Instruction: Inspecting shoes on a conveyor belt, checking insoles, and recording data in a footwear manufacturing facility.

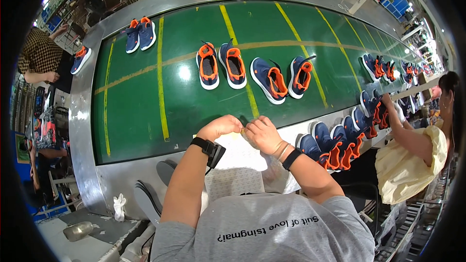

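Observation:
At the near edge of the green conveyor belt, my left hand (pixel 221 127) and my right hand (pixel 263 134) meet, with fingers curled and thumbs drawn in. Both look closed in a pinch; a small yellowish bit shows between them, too small to name. White paper sheets (pixel 238 153) lie below my hands, over the metal edge. Two pairs of navy and orange sneakers stand on the belt beyond: a left pair with a shoe (pixel 208 65) pointing toward me, and a right pair with a shoe (pixel 268 80) set at a slant.
Several sneakers (pixel 335 143) line the metal edge to my right, beside a person in a yellow top (pixel 412 165). Another pair (pixel 140 35) is at the belt's far left; a single shoe (pixel 81 60) sits on the metal rim (pixel 85 116). Dark insoles (pixel 147 199) lie near my left elbow.

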Tool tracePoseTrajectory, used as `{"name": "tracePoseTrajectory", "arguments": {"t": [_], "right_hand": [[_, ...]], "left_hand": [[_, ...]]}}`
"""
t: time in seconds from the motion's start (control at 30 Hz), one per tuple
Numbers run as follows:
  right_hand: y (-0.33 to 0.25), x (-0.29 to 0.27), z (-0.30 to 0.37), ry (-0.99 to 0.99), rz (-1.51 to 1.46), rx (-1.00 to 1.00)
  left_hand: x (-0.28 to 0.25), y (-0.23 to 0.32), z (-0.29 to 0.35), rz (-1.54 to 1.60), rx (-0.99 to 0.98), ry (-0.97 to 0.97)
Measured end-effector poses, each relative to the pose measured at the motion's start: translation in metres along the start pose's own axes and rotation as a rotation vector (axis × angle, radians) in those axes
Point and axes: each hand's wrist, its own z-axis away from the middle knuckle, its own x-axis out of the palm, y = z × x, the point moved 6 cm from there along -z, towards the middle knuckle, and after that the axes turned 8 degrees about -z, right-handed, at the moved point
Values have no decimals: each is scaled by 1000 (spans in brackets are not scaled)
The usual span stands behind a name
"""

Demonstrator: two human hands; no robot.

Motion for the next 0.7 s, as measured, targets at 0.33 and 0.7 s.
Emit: {"name": "tracePoseTrajectory", "arguments": {"t": [0.33, 0.7], "right_hand": [[13, 10, -7, -9, -186, 129], [8, 16, -11, -37, -154, 113]], "left_hand": [[-10, 2, 1, -69, 26, 10], [-13, -8, 4, 19, -29, 5]]}}
